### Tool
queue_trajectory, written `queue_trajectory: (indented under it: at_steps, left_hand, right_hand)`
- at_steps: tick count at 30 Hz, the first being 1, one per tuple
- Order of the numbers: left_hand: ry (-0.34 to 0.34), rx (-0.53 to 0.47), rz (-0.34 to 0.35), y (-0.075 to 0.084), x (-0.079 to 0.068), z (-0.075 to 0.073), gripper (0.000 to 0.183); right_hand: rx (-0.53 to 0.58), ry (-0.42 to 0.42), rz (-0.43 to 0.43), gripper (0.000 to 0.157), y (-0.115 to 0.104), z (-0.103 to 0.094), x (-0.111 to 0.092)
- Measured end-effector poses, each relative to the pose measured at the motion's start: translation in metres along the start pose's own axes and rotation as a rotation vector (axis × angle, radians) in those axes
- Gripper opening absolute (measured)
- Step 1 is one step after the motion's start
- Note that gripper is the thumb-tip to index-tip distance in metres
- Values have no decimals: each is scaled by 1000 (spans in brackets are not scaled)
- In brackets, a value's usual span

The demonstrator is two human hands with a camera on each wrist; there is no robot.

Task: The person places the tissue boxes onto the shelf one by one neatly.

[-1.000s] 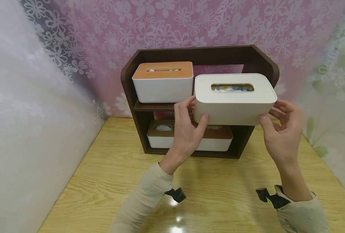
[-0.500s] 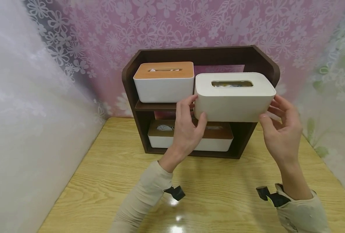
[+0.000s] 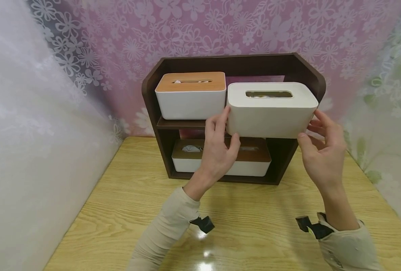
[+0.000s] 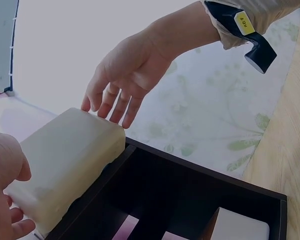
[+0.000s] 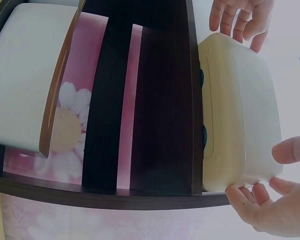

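Observation:
A cream tissue box with an oval slot in its lid fills the right part of the rack's upper level in the head view. My left hand holds its left end, thumb at the lower front edge. At the opposite end, my right hand grips it with thumb in front and fingers on the side. From below, the right wrist view shows dark feet under the tissue box, against the shelf board. The dark brown rack is partly hidden behind box and hands.
A white tissue box with an orange wooden lid sits at upper left. Below stand a tissue box with a brown lid and another with an olive-brown lid, partly behind my left hand. Wood-grain table; flowered walls enclose three sides.
The cream tissue box has shifted farther back towards the rack, its lid now seen flatter. Both hands have moved with it, the right one slightly leftward.

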State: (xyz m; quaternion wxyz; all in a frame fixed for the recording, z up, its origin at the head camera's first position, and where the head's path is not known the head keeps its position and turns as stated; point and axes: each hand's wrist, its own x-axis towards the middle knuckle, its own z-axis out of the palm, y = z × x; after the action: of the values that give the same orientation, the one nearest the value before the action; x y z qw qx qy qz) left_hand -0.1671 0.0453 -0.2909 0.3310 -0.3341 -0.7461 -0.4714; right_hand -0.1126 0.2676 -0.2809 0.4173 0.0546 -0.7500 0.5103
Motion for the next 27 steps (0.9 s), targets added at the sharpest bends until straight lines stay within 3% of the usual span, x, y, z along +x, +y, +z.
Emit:
queue_trajectory:
  at_steps: [11, 19, 27]
  left_hand:
    - [-91, 20, -2, 4, -5, 2, 61]
    - [-123, 51, 3, 3, -6, 5, 61]
    - [-134, 68, -2, 2, -6, 5, 60]
  right_hand:
    - [-21, -43, 66, 53, 4, 2, -3]
    - [-44, -89, 33, 54, 7, 2, -4]
    - [-99, -205, 76, 54, 10, 2, -3]
